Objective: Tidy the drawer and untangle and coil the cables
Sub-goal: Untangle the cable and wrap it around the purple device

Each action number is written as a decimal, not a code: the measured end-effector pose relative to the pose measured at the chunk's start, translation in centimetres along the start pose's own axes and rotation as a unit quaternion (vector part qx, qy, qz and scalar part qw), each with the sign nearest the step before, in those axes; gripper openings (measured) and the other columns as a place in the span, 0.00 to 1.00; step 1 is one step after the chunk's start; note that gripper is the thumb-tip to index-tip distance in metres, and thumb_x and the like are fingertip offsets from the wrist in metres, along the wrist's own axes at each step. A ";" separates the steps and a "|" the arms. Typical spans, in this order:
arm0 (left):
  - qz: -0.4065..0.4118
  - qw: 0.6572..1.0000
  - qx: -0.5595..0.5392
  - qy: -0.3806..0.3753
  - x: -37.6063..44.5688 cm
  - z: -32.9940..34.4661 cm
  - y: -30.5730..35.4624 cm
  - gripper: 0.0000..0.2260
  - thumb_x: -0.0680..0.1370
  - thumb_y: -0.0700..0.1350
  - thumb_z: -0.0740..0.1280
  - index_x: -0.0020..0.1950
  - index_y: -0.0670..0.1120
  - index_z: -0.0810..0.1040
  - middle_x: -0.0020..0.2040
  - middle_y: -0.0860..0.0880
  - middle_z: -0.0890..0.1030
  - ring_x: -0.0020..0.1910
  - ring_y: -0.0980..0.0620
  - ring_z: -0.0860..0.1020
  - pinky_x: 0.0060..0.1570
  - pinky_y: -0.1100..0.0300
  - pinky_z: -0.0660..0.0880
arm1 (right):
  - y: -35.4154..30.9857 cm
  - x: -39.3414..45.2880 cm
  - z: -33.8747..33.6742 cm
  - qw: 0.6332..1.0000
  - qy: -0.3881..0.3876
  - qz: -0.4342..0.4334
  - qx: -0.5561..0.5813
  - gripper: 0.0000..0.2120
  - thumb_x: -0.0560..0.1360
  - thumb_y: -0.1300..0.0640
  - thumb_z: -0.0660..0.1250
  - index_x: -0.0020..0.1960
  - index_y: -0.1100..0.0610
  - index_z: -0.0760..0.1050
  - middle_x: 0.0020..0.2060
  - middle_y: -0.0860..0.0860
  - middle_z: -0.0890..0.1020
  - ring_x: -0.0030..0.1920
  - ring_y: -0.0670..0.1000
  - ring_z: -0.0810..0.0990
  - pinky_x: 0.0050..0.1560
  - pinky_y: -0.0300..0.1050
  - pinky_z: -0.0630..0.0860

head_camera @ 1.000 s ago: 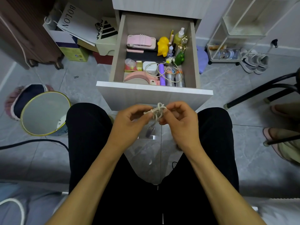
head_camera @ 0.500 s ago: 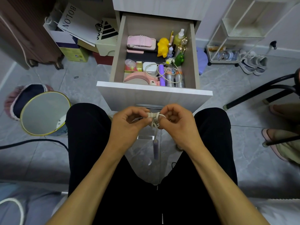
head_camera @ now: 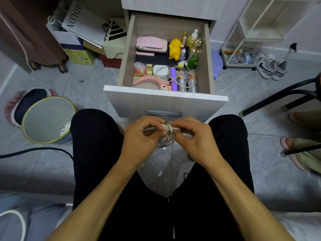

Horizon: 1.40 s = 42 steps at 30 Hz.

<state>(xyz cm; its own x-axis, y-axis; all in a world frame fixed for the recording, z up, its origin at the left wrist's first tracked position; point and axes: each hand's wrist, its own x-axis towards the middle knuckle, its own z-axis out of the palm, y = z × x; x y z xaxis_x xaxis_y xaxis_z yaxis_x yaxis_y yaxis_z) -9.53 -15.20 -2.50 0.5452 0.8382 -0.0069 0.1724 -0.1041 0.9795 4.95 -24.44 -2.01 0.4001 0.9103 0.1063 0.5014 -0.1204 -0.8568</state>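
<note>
White cable (head_camera: 168, 134): a small bundle of pale loops held in mid-air at centre frame, just below the drawer front and above the gap between the knees; a purplish end shows at its lower edge.
Left hand (head_camera: 141, 136): fingers curled, tips pinching the left side of the bundle.
Right hand (head_camera: 195, 138): fingers curled, thumb and forefinger pinching the top of the bundle where a few turns cross the loops.
Step in hand: by the look of it, the loops are gathered and the tail is being wound round them, so this cable seems nearly coiled but not yet put away.
Drawer (head_camera: 165, 95): pulled fully open at upper centre, still crowded.
Second cable (head_camera: 160, 70): a white lead lies loose over a white charger block (head_camera: 160, 72) and trails across the cans (head_camera: 186, 82) at the drawer's front right; it appears uncoiled, so that work is left.
Other drawer contents: pink case (head_camera: 151, 43) at the back left, yellow toy (head_camera: 174, 48) beside it, spray bottle (head_camera: 192, 38) at the back right, pink curved item (head_camera: 149, 81) at the front left; none looks sorted yet.
Waste bin (head_camera: 46, 119): on the floor at mid left.
Overall: early to middle of the task, in my judgement.
</note>
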 end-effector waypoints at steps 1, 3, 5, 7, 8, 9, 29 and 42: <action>-0.020 1.000 -0.013 0.003 -0.1 0.2 -0.1 0.10 0.71 0.31 0.73 0.39 0.46 0.80 0.48 0.52 0.83 0.48 0.58 0.82 0.45 0.68 0.78 | 0.0 0.0 0.0 1.000 -0.003 0.003 -0.005 0.09 0.73 0.65 0.70 0.51 0.57 0.84 0.43 0.50 0.83 0.45 0.49 0.81 0.49 0.44 0.80; -0.042 0.999 -0.016 0.010 -0.2 0.5 -0.1 0.08 0.72 0.32 0.73 0.41 0.45 0.80 0.48 0.53 0.83 0.48 0.61 0.82 0.45 0.72 0.76 | -0.2 0.0 0.0 1.000 -0.006 0.011 -0.005 0.09 0.73 0.64 0.71 0.51 0.55 0.83 0.43 0.49 0.82 0.44 0.48 0.81 0.49 0.44 0.80; -0.050 0.999 -0.012 0.008 -0.3 0.6 -0.1 0.06 0.72 0.34 0.73 0.43 0.45 0.81 0.48 0.56 0.82 0.48 0.64 0.81 0.46 0.74 0.74 | -0.2 0.1 0.0 1.000 -0.005 0.009 -0.015 0.08 0.73 0.62 0.72 0.50 0.53 0.83 0.42 0.48 0.82 0.44 0.48 0.81 0.48 0.43 0.80; -0.063 0.998 -0.020 -0.004 -0.2 0.7 0.0 0.05 0.74 0.36 0.73 0.45 0.45 0.81 0.49 0.58 0.82 0.49 0.66 0.80 0.45 0.75 0.73 | 0.0 0.1 -0.2 0.999 0.004 0.002 -0.035 0.08 0.73 0.60 0.73 0.51 0.53 0.84 0.41 0.47 0.82 0.42 0.47 0.81 0.45 0.44 0.80; -0.063 0.998 -0.013 -0.008 -0.2 0.8 0.1 0.04 0.74 0.39 0.73 0.46 0.47 0.81 0.49 0.60 0.81 0.49 0.66 0.80 0.45 0.75 0.73 | 0.1 0.1 -0.3 0.999 0.010 0.001 -0.040 0.07 0.73 0.59 0.73 0.51 0.53 0.84 0.40 0.47 0.82 0.41 0.47 0.81 0.45 0.44 0.80; -0.054 0.998 0.008 -0.003 -0.2 0.9 0.1 0.04 0.74 0.43 0.73 0.46 0.50 0.81 0.50 0.60 0.80 0.50 0.65 0.80 0.46 0.75 0.74 | 0.1 0.1 -0.3 0.999 0.018 0.001 -0.044 0.07 0.73 0.59 0.73 0.50 0.53 0.84 0.40 0.47 0.82 0.41 0.47 0.81 0.44 0.44 0.79; 0.023 0.968 0.247 0.026 0.3 2.5 0.0 0.07 0.77 0.48 0.70 0.52 0.50 0.85 0.44 0.60 0.78 0.40 0.66 0.74 0.44 0.77 0.67 | -0.5 -0.5 0.7 0.979 0.073 0.140 0.127 0.08 0.75 0.62 0.71 0.53 0.57 0.83 0.45 0.46 0.85 0.46 0.42 0.84 0.50 0.36 0.80; -0.156 0.984 -0.006 0.086 1.1 2.5 0.5 0.07 0.76 0.43 0.71 0.39 0.52 0.83 0.35 0.55 0.84 0.37 0.56 0.83 0.38 0.68 0.79 | -1.3 0.3 0.1 0.984 0.051 0.132 0.107 0.09 0.74 0.62 0.72 0.48 0.49 0.82 0.42 0.42 0.85 0.44 0.42 0.84 0.48 0.35 0.79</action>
<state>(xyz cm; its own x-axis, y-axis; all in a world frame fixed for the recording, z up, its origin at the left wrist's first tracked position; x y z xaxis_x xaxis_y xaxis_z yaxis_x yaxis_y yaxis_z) -6.85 -15.68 -2.48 0.3205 0.9065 -0.2750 0.2999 0.1782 0.9372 4.33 -24.02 -0.89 0.5749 0.8129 -0.0931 0.2019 -0.2512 -0.9466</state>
